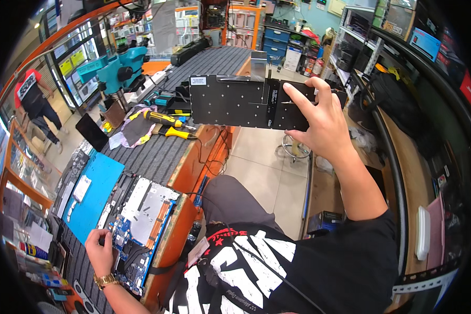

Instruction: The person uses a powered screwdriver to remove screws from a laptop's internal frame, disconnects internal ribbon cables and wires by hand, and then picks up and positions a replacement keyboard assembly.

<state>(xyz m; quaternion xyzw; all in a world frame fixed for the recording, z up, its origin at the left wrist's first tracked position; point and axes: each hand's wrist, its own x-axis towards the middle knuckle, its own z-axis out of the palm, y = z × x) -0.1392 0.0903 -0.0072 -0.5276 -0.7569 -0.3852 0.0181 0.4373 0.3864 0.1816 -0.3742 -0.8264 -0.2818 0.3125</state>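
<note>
My right hand (322, 115) grips a black laptop keyboard (230, 102) at its right end, thumb below and fingers over the top. The keyboard is raised above the floor beyond the bench; its back faces me, with several small screw points, a white label and a flat ribbon cable. My left hand (99, 254) is curled closed at the left edge of an opened laptop base (149, 204) on the bench. What its fingertips hold, if anything, is hidden. A blue circuit board (121, 229) and copper-coloured heat pipes (159, 225) show inside the base.
A blue mat (97, 175) carries a white part. Beyond it lie a yellow-and-black screwdriver (163, 119), a yellow-handled tool (178, 134) and a cloth. A teal microscope (118, 70) stands farther back. A stool (295, 147) is on the floor; a person (34, 99) walks at far left.
</note>
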